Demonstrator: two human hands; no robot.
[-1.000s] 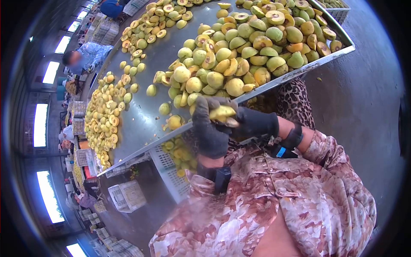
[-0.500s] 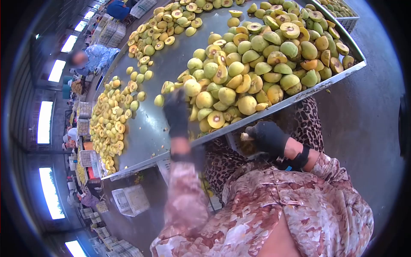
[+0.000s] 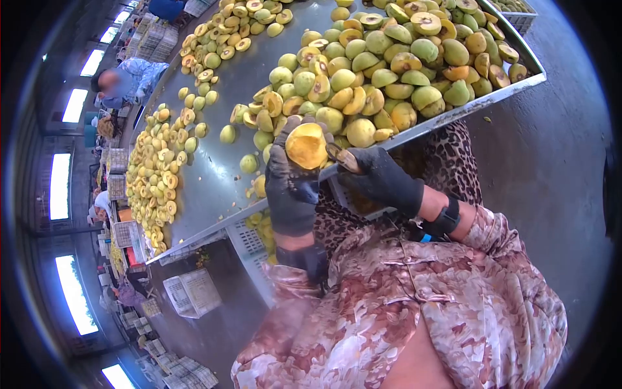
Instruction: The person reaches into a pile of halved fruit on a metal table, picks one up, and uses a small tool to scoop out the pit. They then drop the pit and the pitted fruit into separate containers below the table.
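Note:
In my gloved left hand [image 3: 288, 188], held up at the near edge of the metal table, is a yellow peach half [image 3: 306, 146] with its cut face toward me. The fingers wrap around it from the left and behind. My gloved right hand [image 3: 389, 183] grips a wooden-handled tool [image 3: 348, 160], its short dark metal end right at the right side of the peach half. Behind both hands a large heap of green-skinned, yellow-fleshed peach halves [image 3: 379, 71] covers the table's right part. Some brown pits show in the cut faces.
A raised metal rim [image 3: 466, 107] runs along the table [image 3: 223, 139]. More cut peaches [image 3: 152, 188] lie at its left. Below stands a white crate [image 3: 249, 249] with fruit inside; another white crate [image 3: 192, 293] is on the floor. A person [image 3: 133, 81] in blue is across the table.
My left hand has come back from the heap toward me with a peach half. My right hand has risen leftward, bringing the tool to the fruit.

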